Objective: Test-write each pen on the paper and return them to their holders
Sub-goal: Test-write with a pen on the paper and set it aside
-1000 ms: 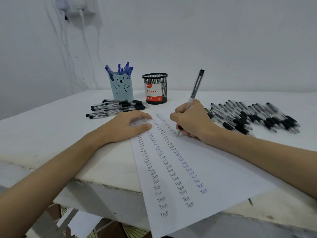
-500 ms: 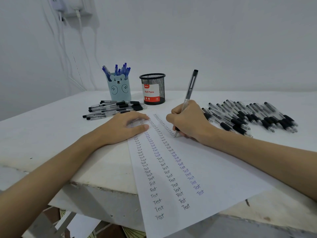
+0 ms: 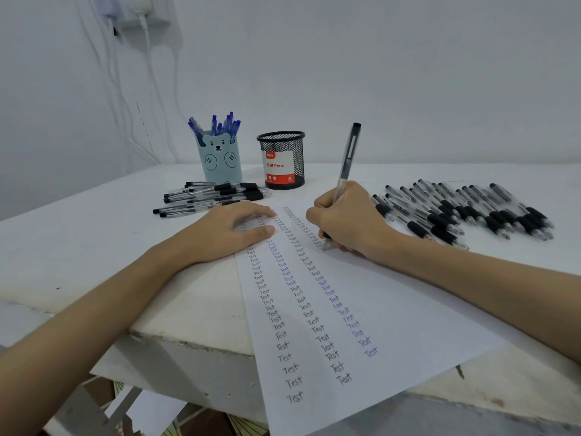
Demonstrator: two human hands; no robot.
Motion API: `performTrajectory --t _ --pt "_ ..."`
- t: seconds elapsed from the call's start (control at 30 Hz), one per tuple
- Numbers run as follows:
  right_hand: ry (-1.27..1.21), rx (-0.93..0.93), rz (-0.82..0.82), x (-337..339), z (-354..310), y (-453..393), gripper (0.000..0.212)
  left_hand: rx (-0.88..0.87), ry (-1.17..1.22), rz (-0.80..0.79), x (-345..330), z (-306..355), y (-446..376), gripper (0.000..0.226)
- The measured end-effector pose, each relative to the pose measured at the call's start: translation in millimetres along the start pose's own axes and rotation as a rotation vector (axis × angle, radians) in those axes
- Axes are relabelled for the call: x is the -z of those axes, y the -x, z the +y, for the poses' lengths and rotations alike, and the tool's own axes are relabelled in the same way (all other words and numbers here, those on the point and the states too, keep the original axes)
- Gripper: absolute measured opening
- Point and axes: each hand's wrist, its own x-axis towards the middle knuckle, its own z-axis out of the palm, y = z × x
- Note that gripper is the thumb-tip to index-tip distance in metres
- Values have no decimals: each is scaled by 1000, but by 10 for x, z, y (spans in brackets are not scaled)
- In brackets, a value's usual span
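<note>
A white paper with columns of the word "Test" lies across the table's front edge. My right hand grips a black pen upright, its tip touching the paper at the third column. My left hand rests flat on the paper's upper left corner. A light blue bear holder with several blue pens stands at the back. Beside it is a black mesh holder labelled "Ball Pens"; no pens stick out of it.
Several black pens lie in a pile in front of the bear holder. A larger row of black pens lies to the right of my right hand. The white table has a chipped front edge. Cables hang on the wall at back left.
My right hand and the pen shifted slightly while writing on the third column. My left hand stays pressed on the paper.
</note>
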Motion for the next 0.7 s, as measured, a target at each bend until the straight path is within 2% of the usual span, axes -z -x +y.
performTrajectory --t 0.23,0.7 --pt "-73 -33 20 24 -7 10 45 7 -11 -8 9 -4 -1 53" --pt "-50 -29 37 35 -28 20 45 0 -13 -15 15 11 4 54"
